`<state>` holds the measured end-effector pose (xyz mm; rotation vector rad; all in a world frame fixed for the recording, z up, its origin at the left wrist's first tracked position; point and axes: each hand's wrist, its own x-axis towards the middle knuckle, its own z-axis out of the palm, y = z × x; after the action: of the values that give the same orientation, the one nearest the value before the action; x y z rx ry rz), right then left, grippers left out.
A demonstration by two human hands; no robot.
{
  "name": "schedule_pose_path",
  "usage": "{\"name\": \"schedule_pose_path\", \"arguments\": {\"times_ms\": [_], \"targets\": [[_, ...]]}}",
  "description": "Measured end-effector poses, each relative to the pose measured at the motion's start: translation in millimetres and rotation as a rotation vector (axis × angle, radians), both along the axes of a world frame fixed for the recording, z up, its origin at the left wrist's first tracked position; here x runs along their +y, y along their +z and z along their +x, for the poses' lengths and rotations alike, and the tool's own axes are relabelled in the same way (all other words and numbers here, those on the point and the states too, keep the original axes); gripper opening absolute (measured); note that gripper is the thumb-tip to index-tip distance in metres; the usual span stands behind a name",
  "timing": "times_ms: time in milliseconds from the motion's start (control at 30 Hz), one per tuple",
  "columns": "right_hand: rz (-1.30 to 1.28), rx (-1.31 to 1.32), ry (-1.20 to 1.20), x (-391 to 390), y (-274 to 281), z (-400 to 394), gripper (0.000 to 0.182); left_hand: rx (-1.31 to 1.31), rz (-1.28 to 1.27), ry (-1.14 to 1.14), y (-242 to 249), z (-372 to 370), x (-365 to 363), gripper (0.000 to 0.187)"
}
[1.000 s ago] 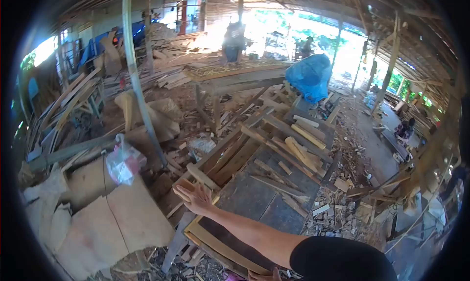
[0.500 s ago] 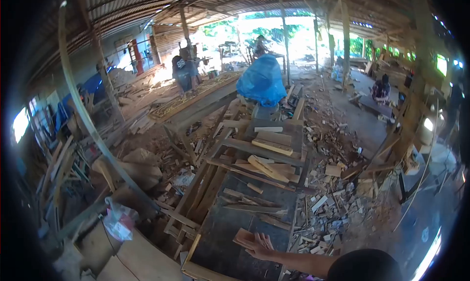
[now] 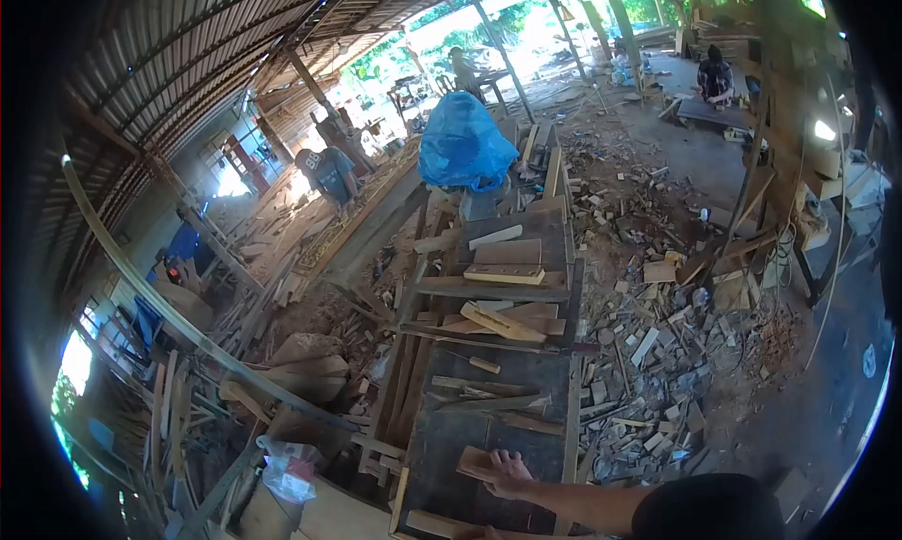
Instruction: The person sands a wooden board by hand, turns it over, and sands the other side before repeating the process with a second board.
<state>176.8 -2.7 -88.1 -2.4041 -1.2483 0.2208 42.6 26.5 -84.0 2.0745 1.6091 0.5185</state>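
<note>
My right hand [image 3: 509, 476] reaches in from the lower right, its fingers bent over the end of a short reddish-brown wooden block [image 3: 476, 462]. The block lies on a dark bench top [image 3: 451, 435]. At the bottom edge, only a sliver of my left hand [image 3: 492, 533] shows, beside a pale wooden strip [image 3: 437, 523]; its fingers are mostly cut off. Farther up the bench lie several thin wooden offcuts [image 3: 493, 404] and a small tool with a wooden handle [image 3: 484, 364].
Boards [image 3: 503, 322] and a blue tarp-covered object [image 3: 467, 145] stand farther along the bench. Scrap wood [image 3: 648, 390] litters the floor at right. A plastic bag [image 3: 289, 469] is at lower left. One co-worker [image 3: 329, 175] bends at left; another [image 3: 716, 78] sits at far right.
The view has tilted and shifted. My right hand's fingers are more bent over the block. A sliver of my left hand and the pale strip have come into view at the bottom.
</note>
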Motion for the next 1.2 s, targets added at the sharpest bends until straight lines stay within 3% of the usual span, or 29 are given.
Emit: {"name": "schedule_pose_path", "arguments": {"times_ms": [333, 433, 1000, 1200], "targets": [[0.037, -0.034, -0.014, -2, 0, -1, 0.072, 0.013, 0.008, 0.017, 0, -13, 9, 0.078], [-0.078, -0.045, 0.005, -3, 4, 0, 0.074, 0.017, 0.004, 0.022, 0, -19, 11, 0.079], [0.081, -0.039, -0.024, 1, -7, -1, 0.069, 0.013, -0.034, 0.032, 4, -10, 13, 0.080], [0.026, -0.051, -0.023, 1, -2, -1, 0.071, 0.014, -0.052, 0.042, 5, -11, 15, 0.080]]}}
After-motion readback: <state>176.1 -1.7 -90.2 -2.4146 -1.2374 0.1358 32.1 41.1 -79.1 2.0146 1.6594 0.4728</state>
